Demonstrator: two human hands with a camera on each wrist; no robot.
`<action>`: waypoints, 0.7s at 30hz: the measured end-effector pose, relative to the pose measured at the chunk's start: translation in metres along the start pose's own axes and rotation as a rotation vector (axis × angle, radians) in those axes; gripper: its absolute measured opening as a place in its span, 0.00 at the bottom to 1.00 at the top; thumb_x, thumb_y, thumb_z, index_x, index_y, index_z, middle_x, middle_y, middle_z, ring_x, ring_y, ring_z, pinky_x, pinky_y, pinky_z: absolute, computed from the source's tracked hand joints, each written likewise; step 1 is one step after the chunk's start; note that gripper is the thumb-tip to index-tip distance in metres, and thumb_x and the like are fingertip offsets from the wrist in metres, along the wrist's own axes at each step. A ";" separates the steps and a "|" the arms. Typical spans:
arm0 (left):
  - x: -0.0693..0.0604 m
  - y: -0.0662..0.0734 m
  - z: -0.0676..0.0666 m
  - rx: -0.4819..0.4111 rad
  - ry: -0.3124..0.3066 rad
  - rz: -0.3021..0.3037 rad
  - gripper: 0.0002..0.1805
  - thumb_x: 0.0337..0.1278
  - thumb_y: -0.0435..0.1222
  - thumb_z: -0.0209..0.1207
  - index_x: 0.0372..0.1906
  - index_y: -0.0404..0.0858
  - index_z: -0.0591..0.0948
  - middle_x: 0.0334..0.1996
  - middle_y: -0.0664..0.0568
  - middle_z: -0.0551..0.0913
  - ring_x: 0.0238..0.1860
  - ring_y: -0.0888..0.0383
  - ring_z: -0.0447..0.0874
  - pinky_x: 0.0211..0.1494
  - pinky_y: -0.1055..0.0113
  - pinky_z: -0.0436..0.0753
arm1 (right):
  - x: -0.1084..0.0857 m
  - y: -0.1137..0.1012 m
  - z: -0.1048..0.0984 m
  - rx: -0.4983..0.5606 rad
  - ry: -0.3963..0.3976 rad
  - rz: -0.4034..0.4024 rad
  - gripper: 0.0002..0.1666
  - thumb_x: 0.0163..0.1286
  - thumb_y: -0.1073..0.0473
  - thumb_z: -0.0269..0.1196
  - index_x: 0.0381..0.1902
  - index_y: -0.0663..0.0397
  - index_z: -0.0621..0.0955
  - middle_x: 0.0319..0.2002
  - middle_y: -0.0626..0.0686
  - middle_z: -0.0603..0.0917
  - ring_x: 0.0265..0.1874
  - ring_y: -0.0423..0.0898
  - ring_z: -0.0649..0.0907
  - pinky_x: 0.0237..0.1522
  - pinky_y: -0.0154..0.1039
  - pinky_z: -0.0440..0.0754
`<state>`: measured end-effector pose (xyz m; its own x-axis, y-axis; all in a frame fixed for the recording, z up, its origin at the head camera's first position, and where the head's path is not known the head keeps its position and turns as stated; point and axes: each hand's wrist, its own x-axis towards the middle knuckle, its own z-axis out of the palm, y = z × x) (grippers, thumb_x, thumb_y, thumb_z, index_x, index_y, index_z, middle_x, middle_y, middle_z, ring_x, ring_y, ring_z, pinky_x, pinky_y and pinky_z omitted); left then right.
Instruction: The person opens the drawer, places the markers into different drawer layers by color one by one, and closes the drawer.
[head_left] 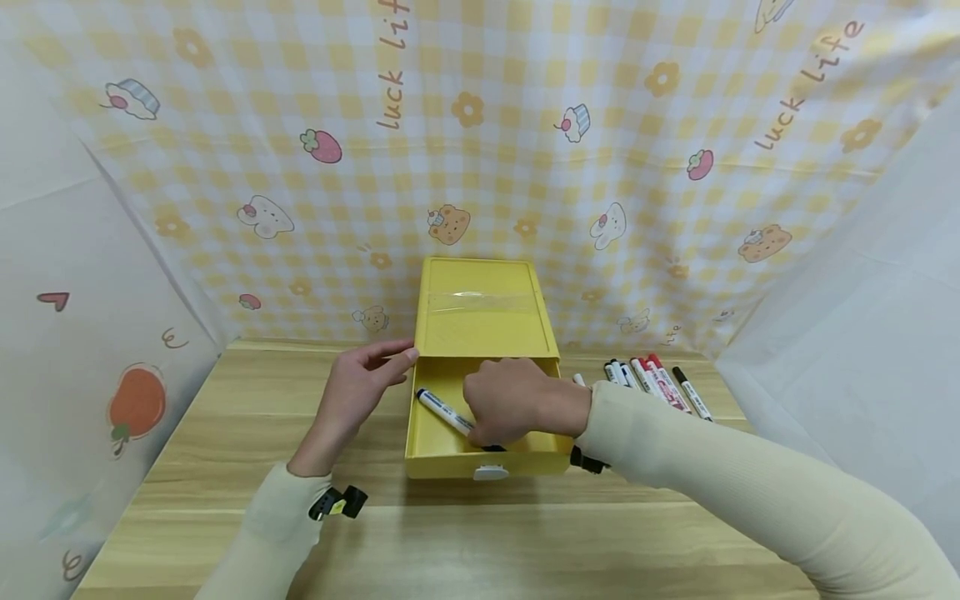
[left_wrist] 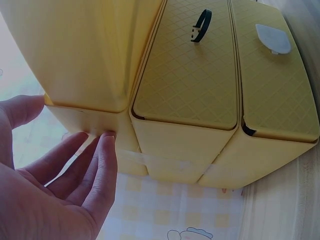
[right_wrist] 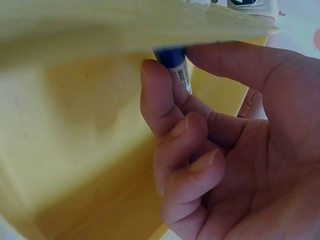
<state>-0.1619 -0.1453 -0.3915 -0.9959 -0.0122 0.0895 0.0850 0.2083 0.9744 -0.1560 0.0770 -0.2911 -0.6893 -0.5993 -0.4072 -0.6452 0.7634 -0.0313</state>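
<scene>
A yellow drawer box [head_left: 483, 283] has its top drawer [head_left: 487, 465] pulled out. Inside lies a white marker [head_left: 446, 412] with dark blue ends. My right hand [head_left: 510, 400] reaches into the drawer and pinches the marker's blue end [right_wrist: 172, 57] between thumb and index finger; its other fingers are curled. From above, that hand covers part of the marker. My left hand [head_left: 360, 383] rests against the box's left side near the front corner. In the left wrist view, its fingertips [left_wrist: 107, 135] touch the side wall and the thumb lies at the edge.
Several white markers [head_left: 652, 383] with black and red caps lie on the wooden table [head_left: 300, 433] to the box's right. Two lower drawers are closed, one with a black handle [left_wrist: 202, 26], one with a pale handle [left_wrist: 274, 39]. Behind hangs a checked cloth [head_left: 360, 208].
</scene>
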 end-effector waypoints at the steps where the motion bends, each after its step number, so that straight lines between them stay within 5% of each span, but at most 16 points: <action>1: 0.000 0.000 0.000 -0.001 0.000 0.001 0.24 0.78 0.45 0.69 0.66 0.33 0.88 0.65 0.40 0.87 0.58 0.40 0.89 0.52 0.65 0.90 | 0.000 0.000 0.000 -0.002 -0.001 0.001 0.33 0.75 0.49 0.74 0.14 0.43 0.70 0.11 0.41 0.60 0.12 0.38 0.63 0.15 0.35 0.61; 14: 0.000 -0.002 0.000 0.009 0.009 0.012 0.23 0.78 0.44 0.69 0.65 0.32 0.88 0.64 0.40 0.87 0.55 0.46 0.91 0.52 0.65 0.91 | -0.017 0.021 -0.009 0.142 0.090 -0.058 0.34 0.74 0.49 0.74 0.09 0.40 0.73 0.09 0.37 0.60 0.13 0.37 0.61 0.17 0.33 0.55; 21: 0.000 -0.001 0.000 0.002 0.006 0.010 0.23 0.77 0.44 0.69 0.65 0.32 0.88 0.64 0.40 0.87 0.55 0.45 0.91 0.52 0.64 0.91 | -0.037 0.049 -0.008 0.287 0.181 -0.136 0.17 0.75 0.52 0.72 0.24 0.44 0.88 0.20 0.37 0.81 0.18 0.36 0.76 0.25 0.34 0.77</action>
<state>-0.1616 -0.1454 -0.3928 -0.9948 -0.0160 0.1006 0.0950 0.2103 0.9730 -0.1648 0.1341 -0.2703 -0.6677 -0.7130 -0.2141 -0.6338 0.6952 -0.3390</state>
